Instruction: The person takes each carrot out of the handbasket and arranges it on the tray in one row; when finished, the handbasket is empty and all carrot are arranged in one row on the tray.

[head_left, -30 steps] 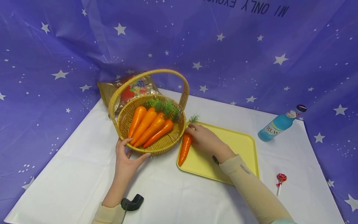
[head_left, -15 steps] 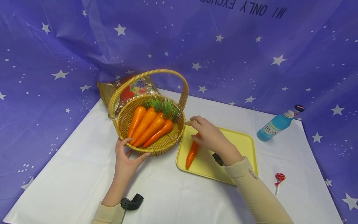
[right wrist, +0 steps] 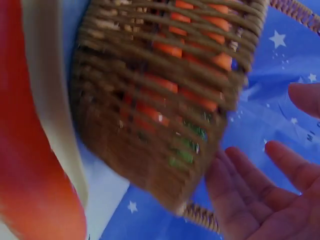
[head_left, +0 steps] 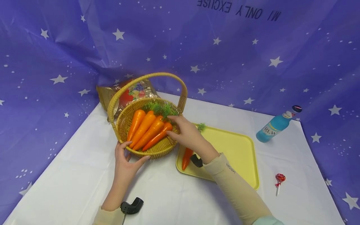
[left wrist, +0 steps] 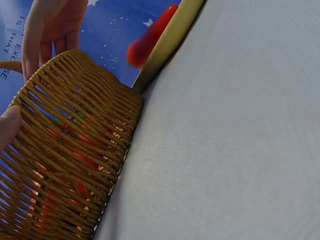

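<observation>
A handled wicker basket (head_left: 160, 153) holds several orange carrots (head_left: 147, 131) with green tops. My left hand (head_left: 123, 162) grips its near rim, fingers at the edge and thumb spread along the outside. My right hand (head_left: 188, 132) reaches over the basket's right rim, beside the rightmost carrot and the green tops. In the right wrist view its fingers (right wrist: 285, 175) are spread and hold nothing. One more carrot (head_left: 187, 158) lies on the left side of the yellow tray (head_left: 230, 150), its middle hidden under my right hand and wrist.
Behind the basket lies a gold and red foil bag (head_left: 123, 97). A blue bottle (head_left: 272, 128) stands right of the tray, with a red lollipop (head_left: 279, 179) nearer me. A starry purple cloth (head_left: 225, 62) hangs behind the white table (head_left: 166, 197).
My right hand first touched the carrot on the tray, which shifted a little, then let go and moved left over the basket. My left hand stayed on the rim.
</observation>
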Demonstrator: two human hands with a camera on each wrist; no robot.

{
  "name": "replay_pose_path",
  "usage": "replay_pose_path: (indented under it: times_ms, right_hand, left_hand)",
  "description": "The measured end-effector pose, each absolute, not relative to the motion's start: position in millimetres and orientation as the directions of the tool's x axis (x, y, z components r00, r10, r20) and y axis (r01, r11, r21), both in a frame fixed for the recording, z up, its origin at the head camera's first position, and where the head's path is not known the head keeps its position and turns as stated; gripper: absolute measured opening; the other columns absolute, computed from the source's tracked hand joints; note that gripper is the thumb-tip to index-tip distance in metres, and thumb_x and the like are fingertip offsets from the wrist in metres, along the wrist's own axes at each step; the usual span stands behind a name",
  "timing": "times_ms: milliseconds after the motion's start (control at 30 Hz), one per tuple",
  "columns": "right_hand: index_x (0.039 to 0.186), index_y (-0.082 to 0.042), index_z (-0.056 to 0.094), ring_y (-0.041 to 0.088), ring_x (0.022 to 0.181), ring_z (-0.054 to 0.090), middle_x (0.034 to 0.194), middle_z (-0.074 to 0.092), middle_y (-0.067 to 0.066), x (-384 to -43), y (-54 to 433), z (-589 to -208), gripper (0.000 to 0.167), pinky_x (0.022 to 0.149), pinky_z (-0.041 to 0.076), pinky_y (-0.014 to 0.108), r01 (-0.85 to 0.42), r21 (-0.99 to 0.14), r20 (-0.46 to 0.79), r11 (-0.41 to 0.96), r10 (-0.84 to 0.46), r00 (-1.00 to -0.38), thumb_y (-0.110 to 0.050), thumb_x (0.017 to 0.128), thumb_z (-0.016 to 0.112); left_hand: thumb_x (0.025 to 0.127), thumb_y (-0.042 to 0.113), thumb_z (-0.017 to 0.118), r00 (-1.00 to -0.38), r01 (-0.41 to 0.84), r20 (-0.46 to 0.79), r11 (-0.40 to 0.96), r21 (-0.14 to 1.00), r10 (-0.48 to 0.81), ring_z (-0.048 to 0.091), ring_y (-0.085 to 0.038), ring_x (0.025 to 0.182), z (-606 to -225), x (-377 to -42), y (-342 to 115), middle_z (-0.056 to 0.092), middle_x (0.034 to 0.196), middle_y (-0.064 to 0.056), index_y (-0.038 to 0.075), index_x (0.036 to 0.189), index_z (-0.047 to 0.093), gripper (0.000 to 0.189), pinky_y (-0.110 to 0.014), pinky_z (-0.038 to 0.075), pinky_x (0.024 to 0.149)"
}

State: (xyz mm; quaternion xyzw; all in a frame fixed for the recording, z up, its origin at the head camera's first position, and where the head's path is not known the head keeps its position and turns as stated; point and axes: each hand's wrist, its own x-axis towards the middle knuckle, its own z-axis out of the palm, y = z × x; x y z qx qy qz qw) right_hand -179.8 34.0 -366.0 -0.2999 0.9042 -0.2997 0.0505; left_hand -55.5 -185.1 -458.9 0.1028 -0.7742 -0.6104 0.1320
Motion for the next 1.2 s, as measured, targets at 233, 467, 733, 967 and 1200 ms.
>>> replay_pose_path:
  times_ms: [233, 467, 733, 967, 1200]
  right_hand:
    - [0.147, -0.015, 0.039, 0.026, 0.118, 0.053, 0.140, 0.047, 0.009, -189, 5, -374, 0.065, 0.097, 0.048, 0.042, -0.444, -0.506, -0.041, 0.740, -0.534, -0.844, -0.043, 0.092, 0.062]
    - [0.148, -0.017, 0.036, 0.027, 0.109, 0.058, 0.138, 0.049, 0.014, -192, -19, -382, 0.069, 0.091, 0.051, 0.040, -0.341, -0.465, -0.139, 0.817, -0.448, -0.883, -0.050, 0.092, 0.059]
    - [0.146, -0.022, 0.041, 0.026, 0.108, 0.059, 0.131, 0.054, 0.013, -193, -41, -389, 0.065, 0.088, 0.052, 0.038, -0.340, -0.516, -0.121, 0.786, -0.460, -0.880, -0.052, 0.091, 0.059]
    - [0.139, -0.022, 0.049, 0.020, 0.107, 0.058, 0.126, 0.058, 0.006, -194, -40, -392, 0.059, 0.085, 0.052, 0.033, -0.304, -0.544, -0.095, 0.782, -0.417, -0.904, -0.050, 0.089, 0.064]
    - [0.132, -0.022, 0.055, 0.018, 0.105, 0.058, 0.121, 0.061, 0.003, -197, -33, -393, 0.052, 0.082, 0.052, 0.031, -0.285, -0.601, -0.033, 0.747, -0.379, -0.925, -0.047, 0.088, 0.067]
  left_hand:
    - [0.074, 0.019, 0.085, -0.949, -0.006, 0.069, 0.234, 0.972, -0.309, 0.007, -0.033, 0.143, -456, -56, -184, -0.005, 0.158, -0.010, 0.008, 0.136, 0.036, 0.080, -0.057, 0.031, 0.108]
    - [0.075, 0.019, 0.085, -0.943, -0.035, 0.045, 0.231, 0.972, -0.330, 0.006, -0.034, 0.143, -459, -54, -183, -0.005, 0.158, -0.013, 0.007, 0.135, 0.035, 0.080, -0.057, 0.032, 0.108]
    - [0.073, 0.012, 0.086, -0.927, -0.069, 0.008, 0.191, 0.979, -0.375, 0.002, -0.028, 0.144, -461, -49, -191, -0.004, 0.158, -0.010, 0.006, 0.136, 0.035, 0.082, -0.055, 0.031, 0.109]
    - [0.073, 0.013, 0.086, -0.929, -0.059, 0.013, 0.182, 0.982, -0.370, 0.004, -0.026, 0.144, -459, -52, -186, -0.004, 0.159, -0.009, 0.006, 0.136, 0.034, 0.081, -0.055, 0.031, 0.108]
    - [0.072, 0.013, 0.087, -0.932, -0.056, 0.017, 0.190, 0.980, -0.362, 0.007, -0.026, 0.144, -460, -59, -183, -0.002, 0.159, -0.009, 0.006, 0.134, 0.035, 0.081, -0.055, 0.032, 0.108]
